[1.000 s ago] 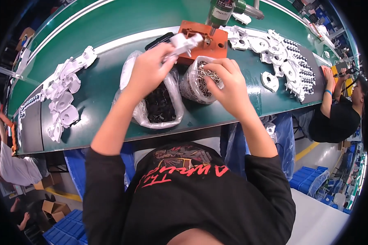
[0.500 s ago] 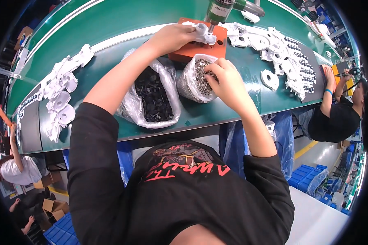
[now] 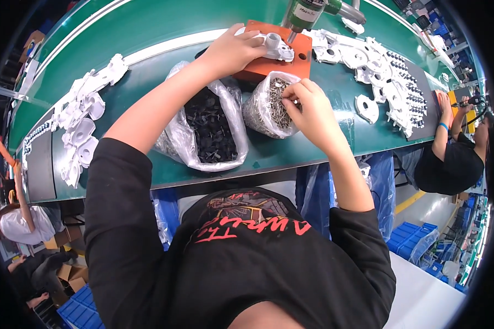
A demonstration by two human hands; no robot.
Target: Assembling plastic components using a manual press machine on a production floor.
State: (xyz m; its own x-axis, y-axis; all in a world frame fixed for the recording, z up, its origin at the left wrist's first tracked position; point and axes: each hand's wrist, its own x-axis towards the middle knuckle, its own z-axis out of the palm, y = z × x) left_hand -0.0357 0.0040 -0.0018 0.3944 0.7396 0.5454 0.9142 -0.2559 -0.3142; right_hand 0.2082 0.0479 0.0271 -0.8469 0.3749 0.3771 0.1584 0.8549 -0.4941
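Observation:
My left hand [image 3: 233,50] is closed on a white plastic housing [image 3: 279,49], which lies on an orange fixture block [image 3: 260,67]. A green power screwdriver [image 3: 303,15] hangs over the block, its tip beside the housing's right end. My right hand [image 3: 313,109] is at the mouth of a clear bag [image 3: 256,112] full of small metal screws [image 3: 280,107]. Its thumb and forefinger pinch together around a screw, only partly visible. Left of that bag, beneath my left forearm, an open plastic bag [image 3: 239,151] holds small black parts [image 3: 211,131].
White housings lie in a row at the left [image 3: 85,134] and in a larger group at the right [image 3: 376,71], near rows of small dark parts [image 3: 409,82]. A single round white part [image 3: 366,108] lies apart. Co-workers sit at both ends of the green bench [image 3: 164,52].
My right thumb and forefinger have drawn together at the screw bag. The view has shifted slightly. My left hand remains on the housing, its fingers a little more spread.

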